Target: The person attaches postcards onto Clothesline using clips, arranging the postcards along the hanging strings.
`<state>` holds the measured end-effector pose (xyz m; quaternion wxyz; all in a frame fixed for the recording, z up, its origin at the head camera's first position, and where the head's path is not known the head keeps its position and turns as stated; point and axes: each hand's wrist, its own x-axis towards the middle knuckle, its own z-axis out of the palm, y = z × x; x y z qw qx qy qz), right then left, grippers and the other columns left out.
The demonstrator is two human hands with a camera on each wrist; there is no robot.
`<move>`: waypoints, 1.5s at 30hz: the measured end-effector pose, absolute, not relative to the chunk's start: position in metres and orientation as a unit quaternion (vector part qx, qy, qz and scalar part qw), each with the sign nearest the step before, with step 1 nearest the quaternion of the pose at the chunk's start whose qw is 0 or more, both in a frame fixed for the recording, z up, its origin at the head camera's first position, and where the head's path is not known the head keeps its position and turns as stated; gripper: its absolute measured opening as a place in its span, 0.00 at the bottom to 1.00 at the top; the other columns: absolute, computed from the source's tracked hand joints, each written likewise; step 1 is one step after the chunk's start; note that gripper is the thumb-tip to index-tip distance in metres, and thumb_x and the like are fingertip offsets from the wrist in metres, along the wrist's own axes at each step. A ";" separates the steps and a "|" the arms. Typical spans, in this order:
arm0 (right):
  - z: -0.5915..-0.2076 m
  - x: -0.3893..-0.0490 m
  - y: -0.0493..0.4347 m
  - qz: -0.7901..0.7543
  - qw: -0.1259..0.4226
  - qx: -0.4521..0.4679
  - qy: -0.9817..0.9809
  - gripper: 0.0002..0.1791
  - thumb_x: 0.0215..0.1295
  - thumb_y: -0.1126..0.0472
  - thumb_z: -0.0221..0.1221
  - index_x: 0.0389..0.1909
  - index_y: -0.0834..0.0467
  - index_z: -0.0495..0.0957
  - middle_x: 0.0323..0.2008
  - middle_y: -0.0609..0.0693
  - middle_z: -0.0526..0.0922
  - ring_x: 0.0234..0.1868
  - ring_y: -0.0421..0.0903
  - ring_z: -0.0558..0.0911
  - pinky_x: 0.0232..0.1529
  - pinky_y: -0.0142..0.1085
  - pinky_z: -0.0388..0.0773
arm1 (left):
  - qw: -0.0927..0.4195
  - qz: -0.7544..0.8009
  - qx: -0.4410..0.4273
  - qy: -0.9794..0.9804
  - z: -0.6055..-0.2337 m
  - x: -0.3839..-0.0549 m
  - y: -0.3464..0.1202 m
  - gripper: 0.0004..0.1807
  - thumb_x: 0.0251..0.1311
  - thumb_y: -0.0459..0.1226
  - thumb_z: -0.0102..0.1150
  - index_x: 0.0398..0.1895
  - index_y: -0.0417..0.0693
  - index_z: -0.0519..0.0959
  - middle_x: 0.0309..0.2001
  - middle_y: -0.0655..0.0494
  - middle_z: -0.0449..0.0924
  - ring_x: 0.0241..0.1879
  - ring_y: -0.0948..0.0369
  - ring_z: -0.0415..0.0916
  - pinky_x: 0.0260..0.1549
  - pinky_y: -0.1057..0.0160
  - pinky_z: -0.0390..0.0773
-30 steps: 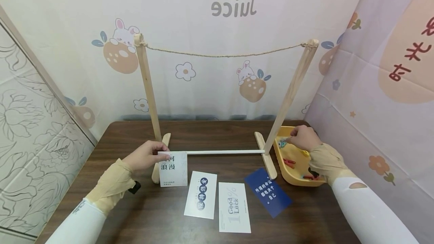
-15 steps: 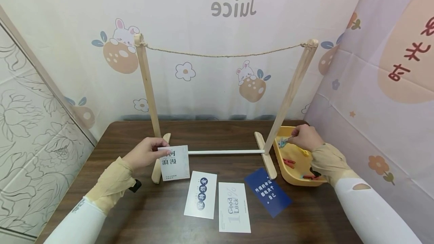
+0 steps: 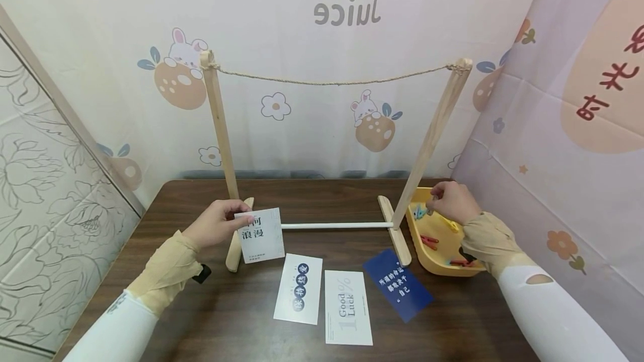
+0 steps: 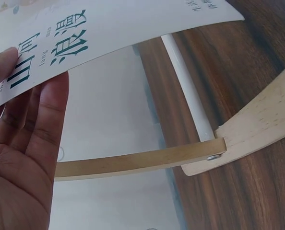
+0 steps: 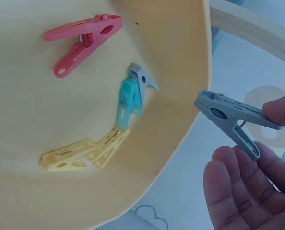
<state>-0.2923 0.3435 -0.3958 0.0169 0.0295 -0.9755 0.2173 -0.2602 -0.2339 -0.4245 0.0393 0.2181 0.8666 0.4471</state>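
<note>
My left hand [image 3: 213, 227] pinches a white card [image 3: 265, 243] with dark lettering by its upper left corner, thumb on the printed face. The card hangs in the air by the stand's left foot. In the right wrist view, my right hand [image 5: 257, 191] holds a grey clothespin [image 5: 229, 115] by its two handles, thumb on one and fingers on the other. That hand is over the far part of a yellow tray [image 3: 420, 253]. Inside the tray lie red [image 5: 85, 40], turquoise [image 5: 125, 103] and yellow clothespins [image 5: 68, 155], plus another grey one [image 5: 138, 76].
Between the posts of a wooden stand [image 3: 219, 127] sags a twine line [image 3: 337, 83]; a white rod [image 3: 337, 225] joins them near the table. Two white cards [image 3: 299, 289] [image 3: 348, 307] and a blue card [image 3: 397, 285] lie on the brown tabletop [image 3: 211, 317].
The left hand has raised its card a little and tilted it, moving it slightly right. My right hand has risen slightly at the tray with the grey clothespin.
</note>
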 end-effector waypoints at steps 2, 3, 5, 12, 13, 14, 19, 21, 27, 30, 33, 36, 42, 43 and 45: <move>-0.395 -0.292 0.342 0.222 0.019 0.027 -0.974 0.22 0.65 0.61 0.69 0.53 0.75 0.82 0.41 0.67 0.89 0.36 0.54 0.86 0.35 0.42 0.82 | 0.029 0.450 0.219 0.865 -0.423 -0.259 -0.233 0.03 0.74 0.33 0.67 0.43 0.41 0.86 0.40 0.49 0.90 0.36 0.58 0.79 0.32 0.65 0.78; -0.395 -0.291 0.342 0.224 0.019 0.025 -0.974 0.23 0.65 0.61 0.69 0.53 0.75 0.82 0.41 0.66 0.89 0.36 0.53 0.86 0.34 0.41 0.82 | 0.024 0.453 0.220 0.864 -0.422 -0.259 -0.232 0.03 0.74 0.33 0.67 0.43 0.41 0.86 0.40 0.49 0.90 0.36 0.58 0.79 0.32 0.65 0.78; -0.395 -0.291 0.342 0.229 0.018 0.023 -0.973 0.23 0.65 0.61 0.69 0.53 0.75 0.82 0.39 0.66 0.89 0.34 0.52 0.85 0.32 0.39 0.81 | 0.017 0.455 0.221 0.863 -0.420 -0.258 -0.232 0.03 0.74 0.32 0.67 0.43 0.40 0.86 0.41 0.48 0.90 0.36 0.58 0.80 0.33 0.66 0.79; -0.394 -0.290 0.341 0.230 0.020 0.030 -0.972 0.22 0.64 0.62 0.69 0.52 0.75 0.83 0.38 0.65 0.89 0.33 0.50 0.85 0.32 0.39 0.81 | 0.004 0.456 0.218 0.863 -0.416 -0.258 -0.231 0.04 0.74 0.31 0.66 0.45 0.39 0.86 0.42 0.46 0.91 0.38 0.58 0.84 0.34 0.66 0.82; -0.394 -0.290 0.341 0.228 0.022 0.032 -0.973 0.21 0.65 0.62 0.69 0.52 0.75 0.83 0.39 0.65 0.89 0.34 0.51 0.86 0.33 0.40 0.82 | 0.000 0.455 0.216 0.864 -0.415 -0.258 -0.230 0.04 0.74 0.32 0.66 0.45 0.39 0.86 0.42 0.46 0.91 0.38 0.59 0.84 0.35 0.66 0.82; -0.393 -0.289 0.340 0.226 0.023 0.035 -0.973 0.21 0.65 0.62 0.68 0.52 0.75 0.83 0.39 0.65 0.90 0.34 0.51 0.87 0.33 0.41 0.83 | -0.004 0.453 0.214 0.865 -0.414 -0.259 -0.230 0.04 0.74 0.32 0.66 0.45 0.39 0.86 0.43 0.46 0.91 0.38 0.59 0.84 0.35 0.66 0.82; -0.390 -0.287 0.337 0.219 0.029 0.041 -0.974 0.22 0.66 0.62 0.68 0.53 0.75 0.83 0.40 0.66 0.90 0.35 0.54 0.88 0.36 0.44 0.85 | -0.019 0.444 0.214 0.870 -0.411 -0.259 -0.229 0.04 0.74 0.32 0.67 0.44 0.39 0.86 0.42 0.45 0.91 0.38 0.58 0.85 0.35 0.66 0.83; -0.388 -0.286 0.336 0.218 0.032 0.041 -0.975 0.22 0.66 0.61 0.68 0.53 0.75 0.83 0.41 0.67 0.90 0.36 0.55 0.88 0.37 0.45 0.85 | -0.020 0.443 0.216 0.870 -0.410 -0.259 -0.228 0.03 0.74 0.32 0.67 0.44 0.39 0.86 0.42 0.45 0.91 0.38 0.58 0.85 0.35 0.65 0.83; -0.383 -0.283 0.335 0.214 0.041 0.038 -0.975 0.21 0.67 0.61 0.68 0.52 0.74 0.83 0.41 0.67 0.90 0.39 0.58 0.89 0.39 0.46 0.85 | -0.028 0.443 0.217 0.869 -0.409 -0.259 -0.227 0.03 0.74 0.31 0.67 0.44 0.39 0.86 0.41 0.45 0.91 0.37 0.58 0.85 0.35 0.65 0.83; -0.380 -0.281 0.333 0.216 0.041 0.039 -0.975 0.21 0.68 0.61 0.67 0.53 0.74 0.83 0.42 0.67 0.90 0.39 0.57 0.89 0.40 0.47 0.85 | -0.033 0.443 0.217 0.869 -0.408 -0.259 -0.226 0.03 0.74 0.31 0.67 0.43 0.39 0.86 0.41 0.46 0.91 0.37 0.58 0.85 0.35 0.66 0.83; -0.377 -0.280 0.331 0.219 0.046 0.047 -0.974 0.21 0.69 0.61 0.67 0.54 0.74 0.82 0.42 0.67 0.90 0.40 0.58 0.88 0.41 0.49 0.86 | -0.037 0.445 0.214 0.869 -0.407 -0.258 -0.226 0.03 0.74 0.31 0.67 0.43 0.39 0.86 0.41 0.46 0.91 0.37 0.58 0.85 0.35 0.66 0.83; -0.375 -0.278 0.329 0.220 0.053 0.053 -0.973 0.21 0.69 0.61 0.68 0.55 0.74 0.83 0.42 0.66 0.90 0.41 0.58 0.89 0.42 0.51 0.86 | -0.039 0.447 0.213 0.868 -0.405 -0.258 -0.225 0.04 0.74 0.31 0.67 0.44 0.38 0.87 0.41 0.45 0.91 0.37 0.58 0.85 0.34 0.66 0.83; -0.374 -0.277 0.327 0.222 0.058 0.050 -0.972 0.22 0.68 0.61 0.68 0.55 0.74 0.82 0.42 0.67 0.90 0.41 0.58 0.89 0.42 0.51 0.87 | -0.053 0.442 0.223 0.867 -0.402 -0.259 -0.224 0.04 0.74 0.31 0.67 0.44 0.38 0.88 0.40 0.46 0.92 0.35 0.61 0.84 0.33 0.66 0.82; -0.374 -0.276 0.327 0.223 0.058 0.048 -0.972 0.22 0.68 0.61 0.68 0.55 0.74 0.82 0.42 0.67 0.90 0.41 0.59 0.89 0.42 0.51 0.87 | -0.056 0.442 0.224 0.867 -0.401 -0.259 -0.224 0.04 0.73 0.31 0.67 0.43 0.38 0.88 0.39 0.46 0.92 0.34 0.61 0.84 0.33 0.66 0.82; -0.372 -0.275 0.326 0.225 0.061 0.044 -0.972 0.24 0.68 0.60 0.68 0.56 0.74 0.82 0.44 0.68 0.90 0.43 0.61 0.89 0.44 0.52 0.87 | -0.061 0.442 0.225 0.866 -0.399 -0.259 -0.223 0.04 0.73 0.31 0.68 0.43 0.37 0.88 0.39 0.46 0.91 0.34 0.63 0.84 0.33 0.67 0.82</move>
